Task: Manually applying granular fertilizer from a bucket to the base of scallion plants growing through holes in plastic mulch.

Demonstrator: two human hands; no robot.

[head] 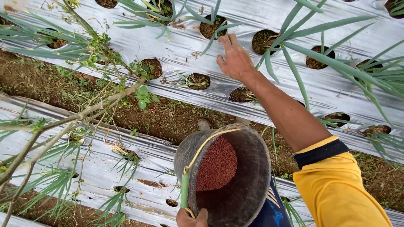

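Your left hand (191, 217) grips the handle of a dark bucket (248, 176) of reddish-brown granules (216, 164) just above it, while your right hand (234, 59), fingers loosely spread and empty, reaches a soil-filled planting hole (210, 29) just beyond its fingertips in silver mulch film (176, 46).

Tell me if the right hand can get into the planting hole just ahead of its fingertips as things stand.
Probably yes. The right hand is stretched over the silver mulch sheet, fingertips at the edge of the planting hole. Only thin green leaves cross it, nothing solid.
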